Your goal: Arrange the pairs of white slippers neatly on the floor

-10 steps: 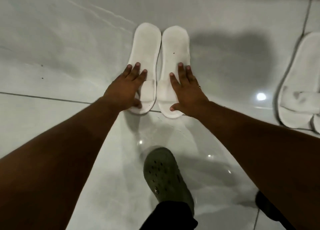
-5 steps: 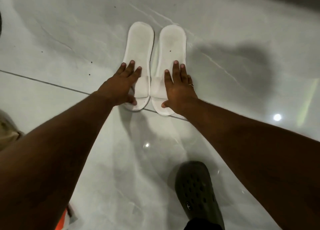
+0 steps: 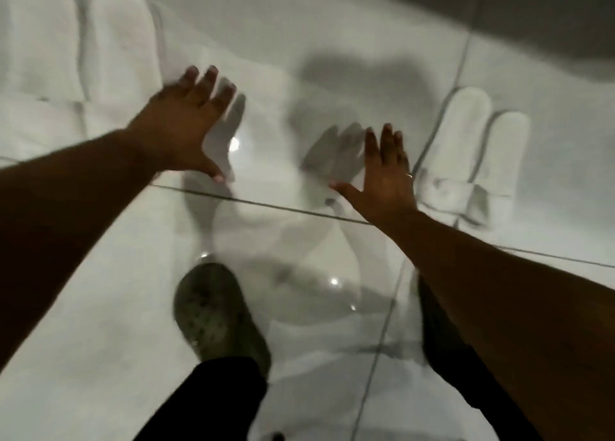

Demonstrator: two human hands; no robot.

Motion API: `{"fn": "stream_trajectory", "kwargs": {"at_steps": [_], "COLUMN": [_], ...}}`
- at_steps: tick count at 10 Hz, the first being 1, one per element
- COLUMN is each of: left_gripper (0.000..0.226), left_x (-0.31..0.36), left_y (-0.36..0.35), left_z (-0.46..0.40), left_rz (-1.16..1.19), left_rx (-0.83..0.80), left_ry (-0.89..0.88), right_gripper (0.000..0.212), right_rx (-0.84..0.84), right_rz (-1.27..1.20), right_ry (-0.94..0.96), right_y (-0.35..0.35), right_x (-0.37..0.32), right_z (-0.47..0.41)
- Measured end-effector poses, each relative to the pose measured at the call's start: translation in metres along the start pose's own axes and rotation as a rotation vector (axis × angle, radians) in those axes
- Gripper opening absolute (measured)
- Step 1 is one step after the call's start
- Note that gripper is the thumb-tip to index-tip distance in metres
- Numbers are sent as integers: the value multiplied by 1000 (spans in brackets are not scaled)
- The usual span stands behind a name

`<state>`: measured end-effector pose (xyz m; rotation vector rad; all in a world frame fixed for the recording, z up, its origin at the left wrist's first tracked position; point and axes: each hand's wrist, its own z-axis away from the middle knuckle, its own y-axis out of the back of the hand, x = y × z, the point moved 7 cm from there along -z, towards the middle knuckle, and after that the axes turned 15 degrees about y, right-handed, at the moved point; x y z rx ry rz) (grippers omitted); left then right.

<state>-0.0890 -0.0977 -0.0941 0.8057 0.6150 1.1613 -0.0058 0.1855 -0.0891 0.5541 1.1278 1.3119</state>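
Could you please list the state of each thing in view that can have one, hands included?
Left hand: open, fingers spread, holding nothing.
Right hand: open, fingers spread, holding nothing.
Left pair of white slippers: flat on the floor, side by side, blurred.
Right pair of white slippers: flat on the floor, side by side, untouched.
Green clog: worn, planted on the floor.

head cam | looks steeply down, forward | close over tiled floor (image 3: 100,307)
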Motion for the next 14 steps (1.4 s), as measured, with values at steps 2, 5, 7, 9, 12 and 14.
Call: {"fn": "stream_trajectory", "kwargs": {"at_steps": [2,5,7,9,12,14], "left_gripper": [136,136,137,135,137,136], "left_x": [252,406,502,634,745,741], "left_y": [13,-6,-1,11,15,28], "left_z": [-41,-63,-65,-84,-99,-90], "left_rz": [36,-27,-13,-72,-89,-113], "left_rx": [-8,-1,-69,-31,-36,-91], "left_ry": [-249,-300,-243,-351,-422,-405], "right_gripper": [103,111,105,109,113,117], "right_rx": [-240,-182,-180,-173,-174,-203], "right_rz": [72,-104,-104,-133,-142,-164], "right_ry": [-170,-39,-24,-133,-248,-295], "right_y": [19,-10,5,25,38,46], "right_x": [204,297,383,490,580,574], "right_z": [101,119,163,226,282,278]}}
